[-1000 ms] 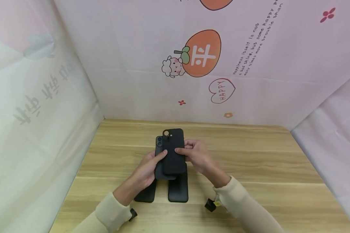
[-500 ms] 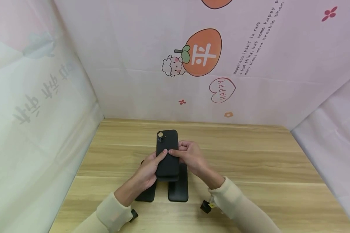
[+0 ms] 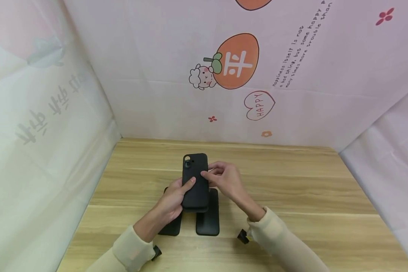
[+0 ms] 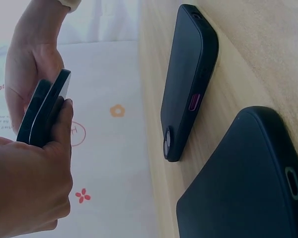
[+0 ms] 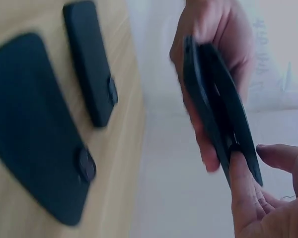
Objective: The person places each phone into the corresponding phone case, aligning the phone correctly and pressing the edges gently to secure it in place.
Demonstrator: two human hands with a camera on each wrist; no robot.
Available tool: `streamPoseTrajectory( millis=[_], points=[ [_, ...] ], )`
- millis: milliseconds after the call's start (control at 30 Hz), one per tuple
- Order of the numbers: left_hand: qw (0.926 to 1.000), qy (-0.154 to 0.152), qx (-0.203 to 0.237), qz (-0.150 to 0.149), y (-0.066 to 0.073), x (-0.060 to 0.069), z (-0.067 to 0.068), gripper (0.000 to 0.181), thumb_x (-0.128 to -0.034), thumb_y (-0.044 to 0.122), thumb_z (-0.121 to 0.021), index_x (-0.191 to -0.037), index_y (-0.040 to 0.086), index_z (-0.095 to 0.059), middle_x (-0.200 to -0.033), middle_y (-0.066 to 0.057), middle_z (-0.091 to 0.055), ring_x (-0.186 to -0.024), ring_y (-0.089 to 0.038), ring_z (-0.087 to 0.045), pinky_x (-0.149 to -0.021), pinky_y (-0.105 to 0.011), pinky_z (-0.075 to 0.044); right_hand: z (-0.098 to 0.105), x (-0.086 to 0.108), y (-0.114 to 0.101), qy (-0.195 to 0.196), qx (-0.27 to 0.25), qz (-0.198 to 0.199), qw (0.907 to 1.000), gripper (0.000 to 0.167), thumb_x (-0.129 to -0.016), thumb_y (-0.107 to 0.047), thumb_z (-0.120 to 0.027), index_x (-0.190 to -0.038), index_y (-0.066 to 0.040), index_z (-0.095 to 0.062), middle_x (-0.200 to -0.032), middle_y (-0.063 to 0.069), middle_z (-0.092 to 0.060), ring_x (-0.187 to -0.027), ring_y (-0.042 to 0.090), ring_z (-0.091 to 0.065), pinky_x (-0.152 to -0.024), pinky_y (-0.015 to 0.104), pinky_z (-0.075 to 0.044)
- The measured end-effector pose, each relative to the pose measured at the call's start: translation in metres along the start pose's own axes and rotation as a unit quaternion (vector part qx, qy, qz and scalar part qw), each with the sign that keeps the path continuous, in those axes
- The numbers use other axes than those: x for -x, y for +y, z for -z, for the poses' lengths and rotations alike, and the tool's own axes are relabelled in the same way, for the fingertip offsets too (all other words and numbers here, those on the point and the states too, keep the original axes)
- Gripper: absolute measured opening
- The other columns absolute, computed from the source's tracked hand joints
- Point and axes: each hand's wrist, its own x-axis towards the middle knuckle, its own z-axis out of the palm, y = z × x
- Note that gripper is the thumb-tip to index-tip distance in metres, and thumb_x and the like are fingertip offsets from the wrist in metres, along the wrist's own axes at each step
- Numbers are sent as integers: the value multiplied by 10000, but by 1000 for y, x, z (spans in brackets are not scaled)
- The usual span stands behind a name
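Note:
Above the table, my left hand [image 3: 172,194] grips a dark phone [image 4: 50,111] from its left side, its thumb lying on a black phone case [image 3: 198,170] that sits over the phone's back. The case's camera cutout lies around the phone's lenses. My right hand [image 3: 227,179] pinches the case's right edge, thumb on top and fingers beneath. In the right wrist view, a fingertip reaches into the gap between case and phone [image 5: 201,89]. The two pieces stand slightly apart there.
Two dark phones, apparently cased, lie on the wooden table [image 3: 292,181] below my hands: a left one [image 3: 171,227] and a right one [image 3: 208,223]. Printed white cloth [image 3: 156,105] walls the table at the back and sides. A small black device hangs at each cuff.
The case has moved left and now lies over the phone, covering it except the lower edge. My right thumb has shifted slightly right, toward the case's edge. The left hand hardly moved.

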Motion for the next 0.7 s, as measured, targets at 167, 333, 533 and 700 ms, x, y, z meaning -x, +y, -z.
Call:
streamPoseTrajectory(
  millis=[167,333,533,700],
  points=[
    [9998,-164,-85,-14,-1,2,0,487,-1148,247,-483,-1535,-42,-419,-1403,-270,-640,-1238,-319,-691,-1026,-437,-579,9,-3,-2,376,1171,776,9894,169,-956,-198,-813,-1015,-41,-795,-778,37,-757,-647,168,-717,-560,265,-569],
    [9985,-512,-201,-36,-2,6,1,477,-1147,243,-485,-1532,-35,-435,-1355,-260,-673,-1216,-307,-704,-1000,-419,-593,19,-16,-4,-24,816,436,9957,282,-1015,-309,-744,-1150,-63,-779,-959,72,-776,-800,164,-738,-683,344,-646],
    [9954,-843,-460,5,-4,11,-2,462,-1143,229,-500,-1507,-52,-454,-1298,-213,-710,-1165,-271,-721,-989,-408,-599,22,-28,-9,-887,-436,-696,9927,384,-1047,-380,-685,-1194,-38,-778,-1146,116,-750,-973,211,-742,-885,415,-642],
    [9943,-911,-559,-26,-4,14,-3,452,-1143,216,-498,-1502,-54,-456,-1298,-212,-709,-1174,-269,-714,-996,-415,-595,21,-32,-10,-1127,-745,-896,9868,343,-1058,-316,-677,-1170,-11,-786,-1145,118,-746,-929,198,-731,-882,402,-640]
  ],
)
